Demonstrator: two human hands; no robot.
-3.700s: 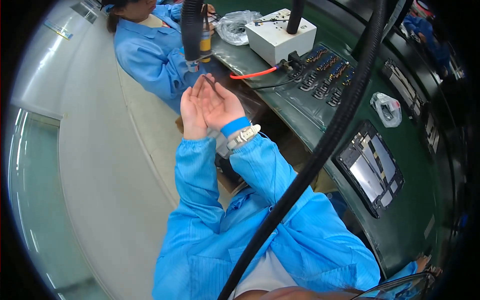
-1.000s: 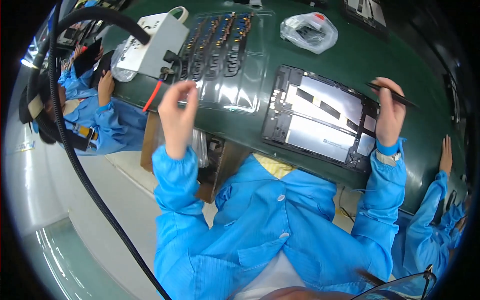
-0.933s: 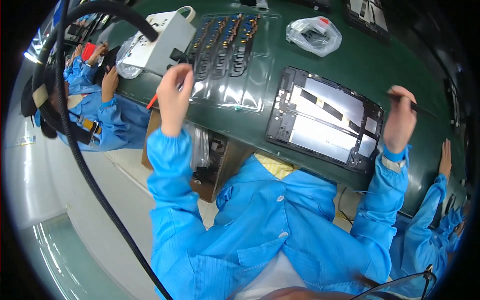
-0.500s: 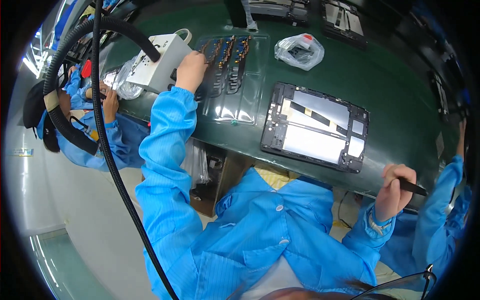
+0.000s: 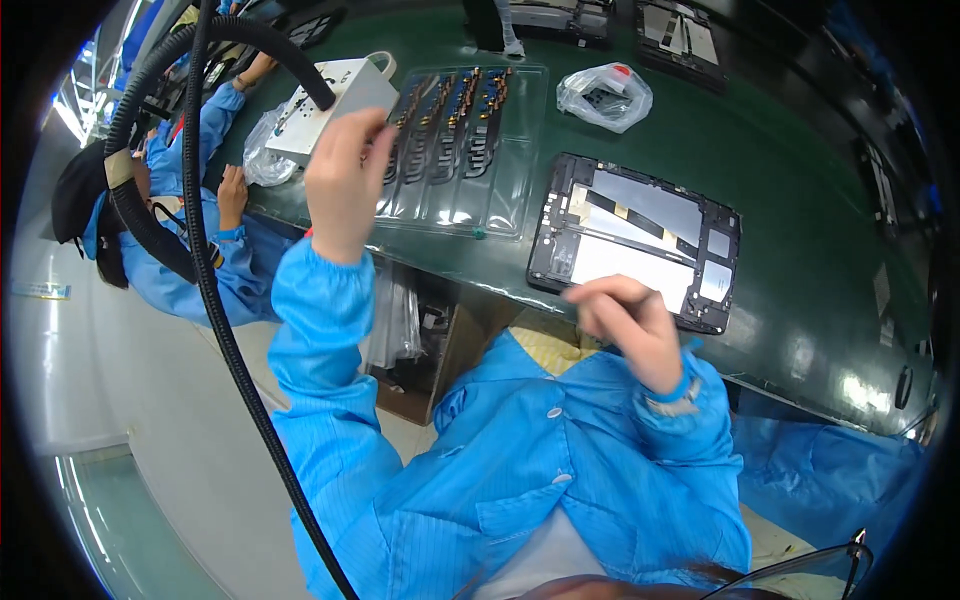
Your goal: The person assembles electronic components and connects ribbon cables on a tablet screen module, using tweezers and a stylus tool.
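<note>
Parts pick in hand — left hand point(image 5: 345, 175) fingers curled over parts tray point(image 5: 455, 150) at 11 o'clock, contents hidden; right hand point(image 5: 625, 325) loosely curled, can't tell what it holds, by tablet frame point(image 5: 640, 240) at 1 o'clock — next needs precise placement.

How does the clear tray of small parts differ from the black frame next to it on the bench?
The clear tray is see-through plastic with rows of small copper-coloured parts; the black frame is one dark, opaque rectangular assembly with pale panels inside. The left hand is raised in front of the tray's left edge, while the right hand is curled at the frame's near edge. Both lie flat on the green bench.
</note>
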